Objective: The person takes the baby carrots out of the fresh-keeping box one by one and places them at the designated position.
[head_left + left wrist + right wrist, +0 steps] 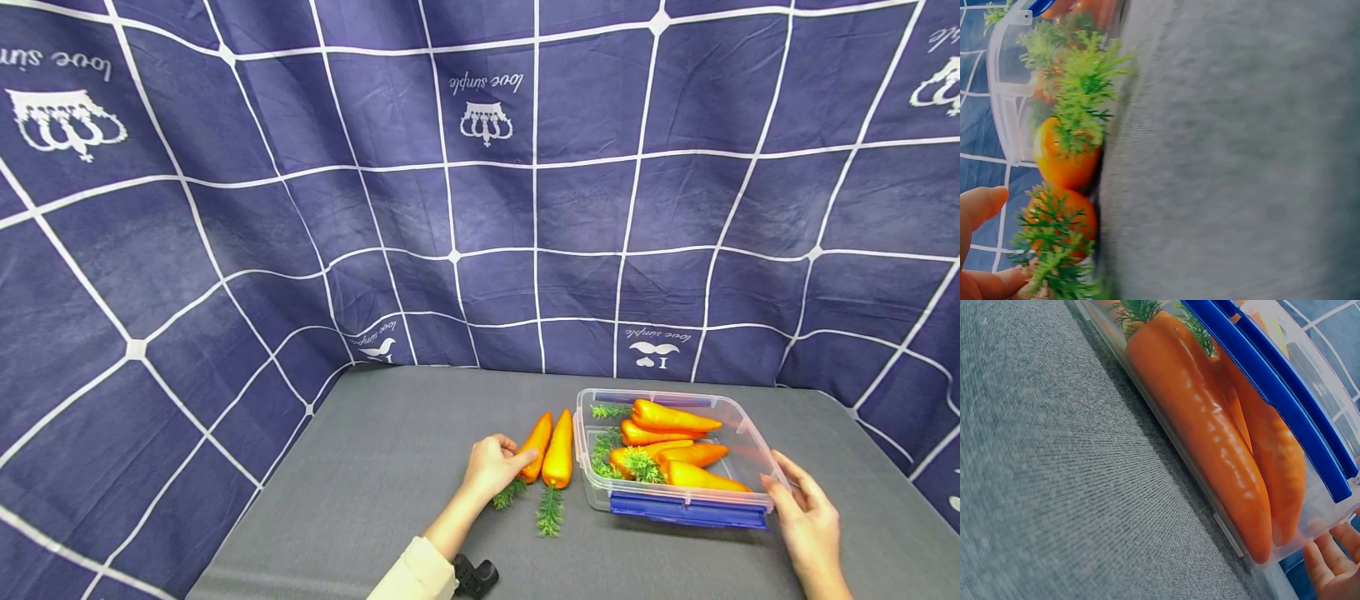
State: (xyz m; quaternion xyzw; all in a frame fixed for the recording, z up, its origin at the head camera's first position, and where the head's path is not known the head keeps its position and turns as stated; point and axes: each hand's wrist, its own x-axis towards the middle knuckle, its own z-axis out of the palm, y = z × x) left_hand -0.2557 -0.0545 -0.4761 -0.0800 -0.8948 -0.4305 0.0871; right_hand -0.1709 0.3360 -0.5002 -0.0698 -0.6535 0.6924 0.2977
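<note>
- Left hand (493,465) is over the left loose carrot (539,443), thumb and fingers spread on either side of it. Left wrist view shows a clear gap between the digits, but I can't tell if they're actually touching the carrot.
- That carrot lies on the counter (360,500), skinny tip pointing away from the person, green top (510,495) toward them, partly behind the hand.
- Right loose carrot (557,457) is just beside it, lying pretty much the same way, between the first one and the box.
- Right hand (813,512) is holding the clear plastic box (756,442) at its right end, thumb up on the rim, fingers along the outside.
- Box is sitting right of both loose carrots, with a blue clip (686,510) along the side nearest the person.
- At least five carrots (675,415) are piled inside, leafy ends mostly to the left.
- Cream sleeve (420,571) on the left arm, with a black device (477,577) at the wrist.
- Behind it all hangs a dark blue cloth (495,208) with white grid lines.
</note>
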